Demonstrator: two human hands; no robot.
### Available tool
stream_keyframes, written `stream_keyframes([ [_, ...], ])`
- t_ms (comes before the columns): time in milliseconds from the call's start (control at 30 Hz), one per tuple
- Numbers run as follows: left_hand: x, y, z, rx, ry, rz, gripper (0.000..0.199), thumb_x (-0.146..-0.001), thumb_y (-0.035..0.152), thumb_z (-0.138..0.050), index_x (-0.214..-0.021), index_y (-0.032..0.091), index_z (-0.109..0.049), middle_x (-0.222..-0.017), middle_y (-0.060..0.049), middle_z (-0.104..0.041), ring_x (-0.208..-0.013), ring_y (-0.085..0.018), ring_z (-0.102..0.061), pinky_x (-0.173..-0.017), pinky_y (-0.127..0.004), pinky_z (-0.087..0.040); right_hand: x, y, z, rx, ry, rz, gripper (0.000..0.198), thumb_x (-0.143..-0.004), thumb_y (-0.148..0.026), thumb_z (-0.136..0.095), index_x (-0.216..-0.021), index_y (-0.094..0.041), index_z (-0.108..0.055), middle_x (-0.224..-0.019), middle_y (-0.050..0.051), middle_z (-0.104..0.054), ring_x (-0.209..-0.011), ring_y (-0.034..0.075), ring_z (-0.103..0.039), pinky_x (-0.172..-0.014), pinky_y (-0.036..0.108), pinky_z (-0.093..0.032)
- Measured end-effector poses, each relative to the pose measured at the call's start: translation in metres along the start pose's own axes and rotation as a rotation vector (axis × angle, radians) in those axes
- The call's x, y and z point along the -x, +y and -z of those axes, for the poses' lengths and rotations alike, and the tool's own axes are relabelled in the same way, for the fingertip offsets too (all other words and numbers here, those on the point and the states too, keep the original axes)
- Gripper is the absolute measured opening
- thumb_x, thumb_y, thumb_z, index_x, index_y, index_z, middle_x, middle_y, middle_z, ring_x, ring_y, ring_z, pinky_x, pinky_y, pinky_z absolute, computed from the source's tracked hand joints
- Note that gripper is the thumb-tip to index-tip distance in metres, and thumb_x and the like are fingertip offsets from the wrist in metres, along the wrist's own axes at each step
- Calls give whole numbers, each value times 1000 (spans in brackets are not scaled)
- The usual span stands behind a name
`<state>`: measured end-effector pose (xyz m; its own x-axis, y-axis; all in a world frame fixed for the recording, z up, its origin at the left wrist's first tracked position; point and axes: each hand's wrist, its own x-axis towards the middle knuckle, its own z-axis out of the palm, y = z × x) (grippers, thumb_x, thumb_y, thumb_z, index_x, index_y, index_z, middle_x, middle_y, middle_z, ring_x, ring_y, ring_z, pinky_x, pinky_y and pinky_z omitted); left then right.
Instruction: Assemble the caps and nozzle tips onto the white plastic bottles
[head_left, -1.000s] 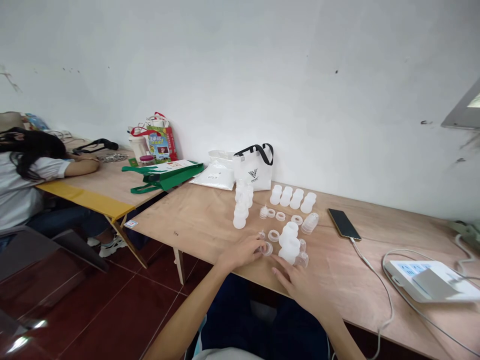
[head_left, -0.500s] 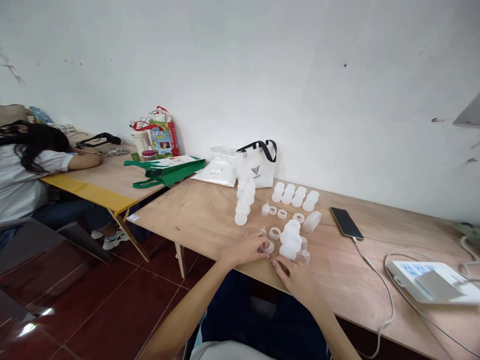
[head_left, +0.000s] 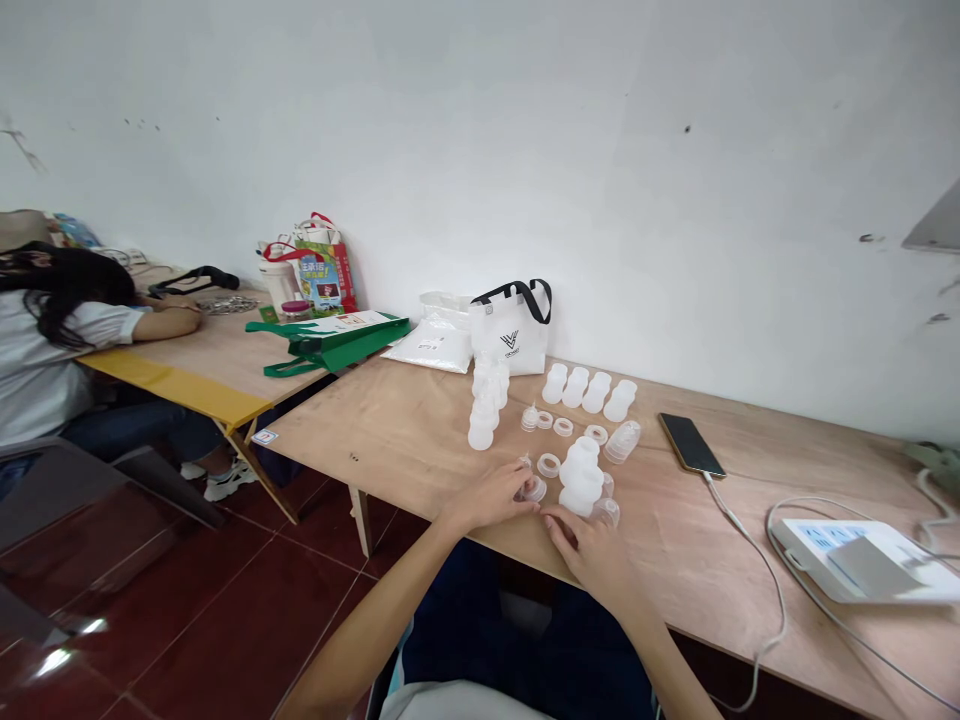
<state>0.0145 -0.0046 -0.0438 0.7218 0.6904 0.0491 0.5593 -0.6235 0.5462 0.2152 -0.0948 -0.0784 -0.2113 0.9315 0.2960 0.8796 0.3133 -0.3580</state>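
My left hand (head_left: 497, 497) rests on the table near its front edge, fingers loosely bent and apart, touching or right beside a clear ring-shaped cap piece (head_left: 535, 490). My right hand (head_left: 589, 540) lies to its right with fingers spread, below frosted white wavy bottles (head_left: 581, 478) and clear dome-shaped covers (head_left: 606, 512). Nothing shows in its fingers. Past my left hand lie a pale ring (head_left: 549, 465) and a partly hidden nipple-like piece. More rings (head_left: 563, 427), a nipple-topped cap (head_left: 529, 417) and stacked clear covers (head_left: 623, 441) are farther back.
White bottles stand in a back row (head_left: 598, 392) and a left group (head_left: 482, 420). Behind them are a white bag (head_left: 511, 338) and a plastic packet (head_left: 431, 345). A phone (head_left: 691, 444) and a corded white device (head_left: 862, 560) lie right. A person (head_left: 67, 330) leans on another table.
Both hands and the parts stay in place. Only the camera view has shifted very slightly.
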Motion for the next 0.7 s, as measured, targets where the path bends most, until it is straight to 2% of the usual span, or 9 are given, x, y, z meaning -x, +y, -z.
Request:
stream_keyframes([
  [233, -1, -4, 2, -19, 3, -40, 27, -91, 42, -65, -87, 20, -50, -94, -1, -58, -91, -21, -56, -78, -31, -40, 0, 1, -1, 90, 46, -21, 32, -105, -38, -43, -115, -28, -72, -67, 1, -71, -63, 24, -66, -66, 33, -43],
  [367, -2, -1, 3, -22, -7, -76, 20, -88, 30, -64, -83, 20, -47, -91, -1, -58, -86, -19, -55, -73, -29, -38, 0, 4, -5, 127, 64, -37, 31, -104, -38, -44, -121, -27, -68, -62, 1, -68, -63, 26, -66, -64, 33, -43],
  [500, -1, 3, 6, -4, -61, -114, 16, -83, 17, -62, -80, 20, -47, -86, 1, -58, -83, -17, -56, -73, -27, -38, 0, 5, -5, 1, 54, -27, 34, -104, -38, -42, -128, -23, -60, -64, -1, -66, -60, 23, -65, -65, 33, -45],
  [700, 0, 1, 7, 2, -137, -115, 13, -78, 15, -61, -81, 20, -50, -87, 1, -61, -85, -18, -57, -74, -28, -40, -1, 3, 0, -168, 8, -5, 38, -105, -42, -39, -133, -24, -59, -77, 3, -71, -65, 22, -68, -66, 33, -51],
])
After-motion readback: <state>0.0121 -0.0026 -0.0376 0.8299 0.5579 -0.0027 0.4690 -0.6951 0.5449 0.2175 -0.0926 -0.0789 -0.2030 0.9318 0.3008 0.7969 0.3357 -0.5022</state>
